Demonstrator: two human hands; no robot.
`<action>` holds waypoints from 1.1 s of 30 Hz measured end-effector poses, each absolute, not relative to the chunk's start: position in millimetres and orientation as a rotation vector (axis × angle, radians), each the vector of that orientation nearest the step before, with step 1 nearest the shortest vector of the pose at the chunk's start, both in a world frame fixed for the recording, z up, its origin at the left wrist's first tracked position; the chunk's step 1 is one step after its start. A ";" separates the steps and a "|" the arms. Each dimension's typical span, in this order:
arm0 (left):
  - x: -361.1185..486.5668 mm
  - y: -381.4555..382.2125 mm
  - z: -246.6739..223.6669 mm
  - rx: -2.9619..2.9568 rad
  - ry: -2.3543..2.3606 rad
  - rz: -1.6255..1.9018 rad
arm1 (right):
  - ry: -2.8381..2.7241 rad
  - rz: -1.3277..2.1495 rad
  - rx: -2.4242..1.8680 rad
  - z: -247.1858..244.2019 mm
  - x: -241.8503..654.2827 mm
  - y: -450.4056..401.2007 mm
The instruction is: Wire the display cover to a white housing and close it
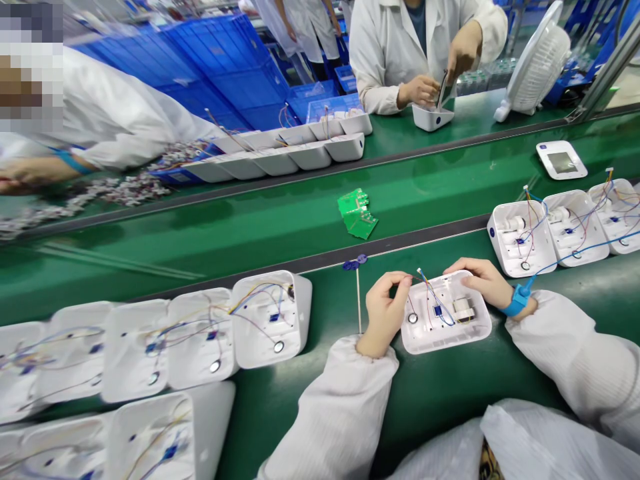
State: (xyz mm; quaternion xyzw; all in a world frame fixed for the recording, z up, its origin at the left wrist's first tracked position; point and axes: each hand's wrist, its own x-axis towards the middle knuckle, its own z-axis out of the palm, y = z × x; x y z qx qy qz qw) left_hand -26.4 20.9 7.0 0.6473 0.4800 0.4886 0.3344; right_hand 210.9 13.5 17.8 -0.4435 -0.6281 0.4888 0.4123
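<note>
A white plastic housing [423, 340] lies open side up on the green bench before me. In it are a small blue circuit board [439, 311], a round silver disc [413, 319], a white cylindrical part [463, 309] and thin coloured wires with a white connector [419, 270]. My left hand [387, 303] is closed at the housing's left corner, thumb and forefinger pinching a thin wire. My right hand [477, 275] grips the far right edge, thumb inside the rim; a blue wrist strap [520, 300] with a cord is around that wrist.
Rows of similar wired housings [273, 320] stand at left, others [523, 240] at right. Beyond the bench's dark rail, green circuit boards [357, 213] and a white panel with a screen [561, 160] lie on the green belt. Two co-workers [425, 60] work across it.
</note>
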 end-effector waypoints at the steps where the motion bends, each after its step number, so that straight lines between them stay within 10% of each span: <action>1: -25.6 20.7 7.2 1.736 1.230 1.273 | -1.593 1.251 -1.106 18.3 210.7 13.1; 23: -28.4 29.6 2.4 1.170 1.253 1.277 | -1.632 1.354 -1.057 17.5 208.2 12.1; 33: -24.3 20.2 8.9 1.851 1.091 0.979 | -1.666 1.308 -1.047 18.1 208.6 11.4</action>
